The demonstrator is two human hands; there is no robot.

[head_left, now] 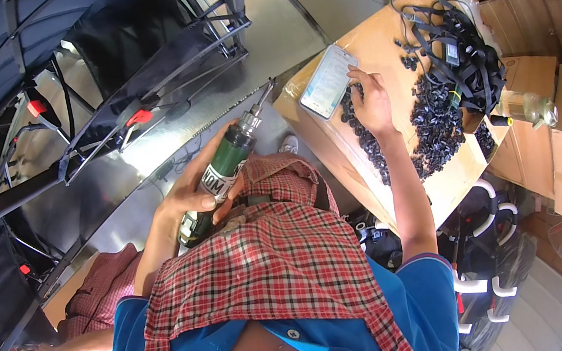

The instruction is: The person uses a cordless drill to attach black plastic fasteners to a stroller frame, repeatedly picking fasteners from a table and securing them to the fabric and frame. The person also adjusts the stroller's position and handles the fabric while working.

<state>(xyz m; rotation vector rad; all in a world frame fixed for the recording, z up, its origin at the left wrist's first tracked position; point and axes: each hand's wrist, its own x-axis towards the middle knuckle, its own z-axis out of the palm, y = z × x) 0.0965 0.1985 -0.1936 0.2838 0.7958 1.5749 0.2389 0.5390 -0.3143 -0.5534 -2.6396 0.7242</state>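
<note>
Left hand (184, 204) gripped the screwdriver (221, 175); right hand (371, 103), fingers curled, picked among loose black parts (431, 134) near the box (378, 45) edge, which could scatter off.

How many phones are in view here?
1: a phone lies on the cardboard box, beside the right hand reaching into the small black parts. Others may be hidden under the black straps.

Left hand (187, 199) grips green screwdriver (221, 175); right hand (372, 103) on black parts (431, 130).
</note>
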